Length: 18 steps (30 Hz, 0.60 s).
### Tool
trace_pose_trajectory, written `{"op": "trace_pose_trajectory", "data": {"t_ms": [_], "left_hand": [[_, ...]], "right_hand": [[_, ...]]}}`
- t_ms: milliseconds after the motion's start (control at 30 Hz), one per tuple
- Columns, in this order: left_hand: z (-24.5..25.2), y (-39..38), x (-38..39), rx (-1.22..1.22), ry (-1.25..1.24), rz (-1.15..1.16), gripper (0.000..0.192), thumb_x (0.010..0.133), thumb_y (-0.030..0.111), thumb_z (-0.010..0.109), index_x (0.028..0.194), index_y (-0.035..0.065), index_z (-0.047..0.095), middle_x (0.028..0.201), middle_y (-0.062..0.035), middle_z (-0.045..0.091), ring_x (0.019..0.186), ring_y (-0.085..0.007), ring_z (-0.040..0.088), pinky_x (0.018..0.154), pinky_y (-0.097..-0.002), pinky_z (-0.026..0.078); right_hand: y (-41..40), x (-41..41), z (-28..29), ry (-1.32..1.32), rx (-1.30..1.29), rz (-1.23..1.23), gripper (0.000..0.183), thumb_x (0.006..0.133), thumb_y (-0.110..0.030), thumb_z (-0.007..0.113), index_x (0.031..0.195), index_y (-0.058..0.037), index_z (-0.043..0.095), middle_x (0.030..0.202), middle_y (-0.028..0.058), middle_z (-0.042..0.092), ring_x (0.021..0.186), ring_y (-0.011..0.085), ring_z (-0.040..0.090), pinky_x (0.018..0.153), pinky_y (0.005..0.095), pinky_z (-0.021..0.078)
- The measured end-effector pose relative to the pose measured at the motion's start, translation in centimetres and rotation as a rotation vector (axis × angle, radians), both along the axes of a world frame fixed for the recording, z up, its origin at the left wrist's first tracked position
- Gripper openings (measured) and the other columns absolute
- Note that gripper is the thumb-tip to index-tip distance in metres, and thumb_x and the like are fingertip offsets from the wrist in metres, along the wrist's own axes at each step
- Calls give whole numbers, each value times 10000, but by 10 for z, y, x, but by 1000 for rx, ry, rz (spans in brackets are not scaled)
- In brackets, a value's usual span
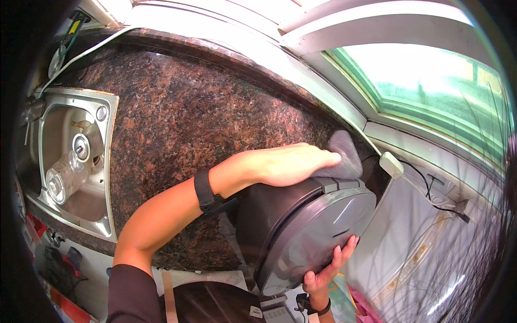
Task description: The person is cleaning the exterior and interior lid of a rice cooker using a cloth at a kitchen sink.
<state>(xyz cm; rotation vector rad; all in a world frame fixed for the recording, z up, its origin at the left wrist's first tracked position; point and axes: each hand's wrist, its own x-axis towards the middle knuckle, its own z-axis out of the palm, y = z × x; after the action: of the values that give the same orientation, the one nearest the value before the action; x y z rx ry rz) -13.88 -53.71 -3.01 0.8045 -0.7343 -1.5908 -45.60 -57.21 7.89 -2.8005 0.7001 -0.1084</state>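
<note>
A dark countertop appliance with a rounded grey lid, perhaps a rice cooker, stands tilted in view at the right end of the speckled stone counter. My left hand reaches over its back edge and presses a grey cloth there; most of its fingers are hidden by the cloth. Against the near right side of the lid rests my right hand, its fingers spread on the surface and its thumb near the rim. The lid looks closed.
At left, a steel sink holds a clear plastic bottle and a metal item. A white cable with an inline box runs along the window sill. A black plug lies at right, near a white surface. A green-framed window is above.
</note>
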Motion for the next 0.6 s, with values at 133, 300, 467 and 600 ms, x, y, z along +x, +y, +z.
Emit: {"op": "trace_pose_trajectory", "data": {"t_ms": [133,300,467,600], "left_hand": [[7,2,-7,-408,-462,277,489,1047,309,339,1142,-98,592,1295,-266,567,1225,-384,517,1085,-421,369],[25,53,-8,-303,-467,468,397,1039,259,368,1017,-63,599,1166,-228,590,1117,-404,534,992,-452,421],[37,14,6,-261,-644,184,442,1045,299,333,992,-47,602,1050,-218,601,987,-421,557,905,-454,446],[30,-16,4,-264,-586,58,526,1052,348,296,1040,-88,591,1166,-294,583,1082,-452,547,969,-445,432]], "right_hand": [[-3,-3,-1,-15,-5,-21,764,902,-655,465,1491,-189,325,1557,275,243,1411,545,213,1111,692,158],[-8,-9,2,28,7,39,768,843,-682,535,1455,-240,390,1540,255,294,1398,546,247,1103,709,165],[-9,-13,3,26,38,28,743,827,-682,560,1415,-244,441,1529,245,324,1398,537,259,1102,713,160],[-10,-14,2,23,60,34,727,822,-679,571,1396,-247,461,1533,235,321,1397,535,261,1104,710,160]]}}
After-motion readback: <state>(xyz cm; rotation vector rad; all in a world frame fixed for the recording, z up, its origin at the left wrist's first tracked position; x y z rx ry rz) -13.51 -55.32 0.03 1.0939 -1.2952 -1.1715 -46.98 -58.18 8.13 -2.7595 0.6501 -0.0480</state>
